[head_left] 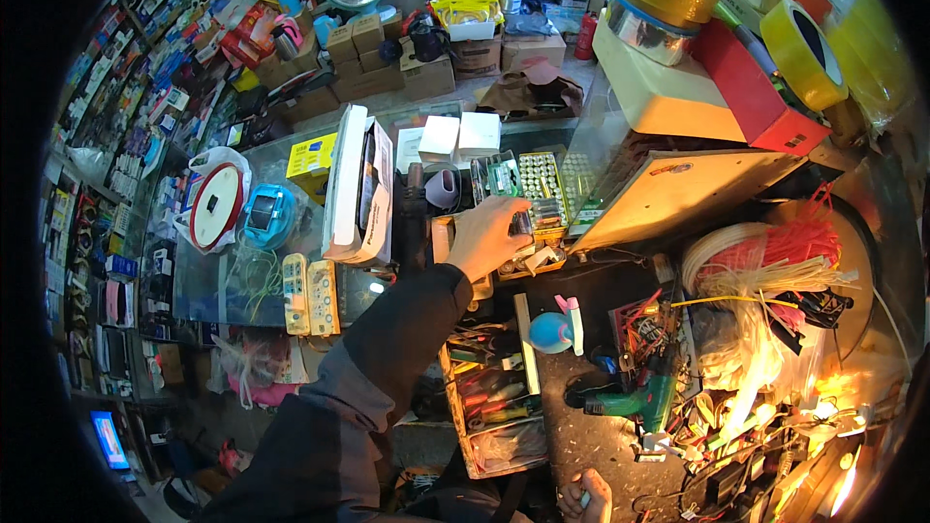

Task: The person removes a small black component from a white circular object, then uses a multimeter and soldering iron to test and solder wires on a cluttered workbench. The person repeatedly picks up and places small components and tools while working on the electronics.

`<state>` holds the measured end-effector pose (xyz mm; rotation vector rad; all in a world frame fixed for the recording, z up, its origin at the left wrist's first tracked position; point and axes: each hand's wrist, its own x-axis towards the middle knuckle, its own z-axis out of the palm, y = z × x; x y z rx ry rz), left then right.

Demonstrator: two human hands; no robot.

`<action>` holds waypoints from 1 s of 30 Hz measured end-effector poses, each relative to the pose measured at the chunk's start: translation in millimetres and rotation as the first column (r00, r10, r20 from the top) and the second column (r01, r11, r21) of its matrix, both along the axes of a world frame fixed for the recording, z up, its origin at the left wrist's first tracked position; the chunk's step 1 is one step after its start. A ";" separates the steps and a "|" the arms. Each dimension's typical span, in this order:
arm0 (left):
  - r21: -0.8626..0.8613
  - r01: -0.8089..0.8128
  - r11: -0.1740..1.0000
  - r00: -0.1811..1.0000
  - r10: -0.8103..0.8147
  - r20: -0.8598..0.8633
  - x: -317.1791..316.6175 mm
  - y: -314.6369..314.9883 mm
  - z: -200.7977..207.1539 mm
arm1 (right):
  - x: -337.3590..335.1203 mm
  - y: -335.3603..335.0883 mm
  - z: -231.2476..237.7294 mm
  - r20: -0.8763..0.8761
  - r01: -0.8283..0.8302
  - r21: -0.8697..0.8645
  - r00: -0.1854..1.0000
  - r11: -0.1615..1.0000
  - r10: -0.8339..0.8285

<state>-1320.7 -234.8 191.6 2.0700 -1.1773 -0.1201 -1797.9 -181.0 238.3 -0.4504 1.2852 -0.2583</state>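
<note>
My left hand (487, 235) reaches across to a box of small goods on the counter. Its fingers are closed on a small dark cylinder (521, 223) that looks like a battery. Right beside them stands a yellow tray of batteries (542, 179), in upright rows with pale tops; more batteries lie loose at its near end. My right hand (587, 497) is low at the bottom edge, its fingers curled around a small pale object (584, 500) too little shown to name.
Below my left hand an open drawer (453, 407) holds screwdrivers and pliers. A blue spray bottle (552, 331) and a green power tool (647, 403) sit on the dark worktop. A leaning wooden board (668, 196) borders the tray. Tangled wires (765, 426) lie under a bright light at right.
</note>
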 end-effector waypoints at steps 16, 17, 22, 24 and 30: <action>0.105 -0.060 0.993 0.991 0.047 0.126 -2.7 1.9 8.2 | -3.0 -0.9 12.3 0.019 0.010 0.043 1.000 0.999 -0.011; 0.140 -0.077 0.987 0.989 0.057 0.140 -5.4 0.3 8.6 | -3.6 -0.8 13.2 0.016 0.008 0.043 1.000 0.999 -0.009; 0.240 -0.001 0.971 0.993 -0.028 0.118 -4.5 -4.2 10.0 | -11.6 1.4 13.0 0.029 -0.024 -0.011 0.999 1.000 0.024; 0.234 0.007 0.972 0.995 -0.031 0.100 -5.6 -3.8 8.5 | -16.3 3.3 10.6 0.033 -0.024 -0.032 0.999 0.999 0.025; 0.108 -0.038 0.993 0.999 0.041 -0.019 -12.5 -2.5 -0.4 | -28.6 8.1 5.7 0.052 0.008 -0.032 0.999 0.999 -0.007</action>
